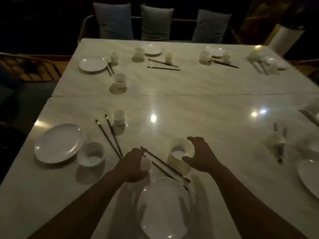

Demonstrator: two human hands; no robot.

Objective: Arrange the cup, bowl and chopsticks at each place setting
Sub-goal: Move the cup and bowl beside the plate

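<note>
At the near place setting my left hand (133,165) grips a small white cup (146,163) just above the white plate (165,209). My right hand (201,155) curls round a white bowl (180,150), which is tilted with its opening toward me. A pair of dark chopsticks (170,167) lies slanted on the table between my two hands, running from my left fingers toward the plate's right rim.
To the left lies another setting: plate (59,143), bowl (91,153), chopsticks (109,135), cup (118,117). More plates, cups and chopsticks stand along the far side and right edge of the glossy marble table (189,87). Cushioned chairs (156,23) stand beyond.
</note>
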